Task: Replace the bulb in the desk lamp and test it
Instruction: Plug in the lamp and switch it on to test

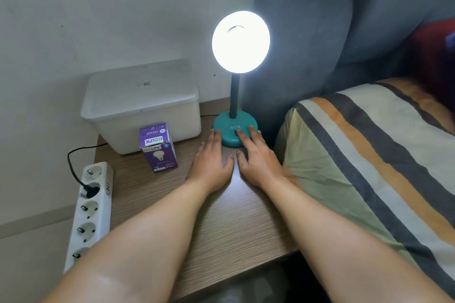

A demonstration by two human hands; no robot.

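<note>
Desk lamp (235,130) stands upright at the far right corner of the surface (209,216), neck vertical, lit head (240,41) facing the camera. Left hand (210,162) and right hand (258,160) lie flat, palms down, grip open, fingertips touching the teal base. Purple bulb box (158,149) stands upright to the left.

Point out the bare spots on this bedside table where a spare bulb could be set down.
Widest bare wood: the near half, between power strip and bed, under the forearms. Crowded at the back: white bin, bulb box, lamp base, with left hand and right hand there.
</note>
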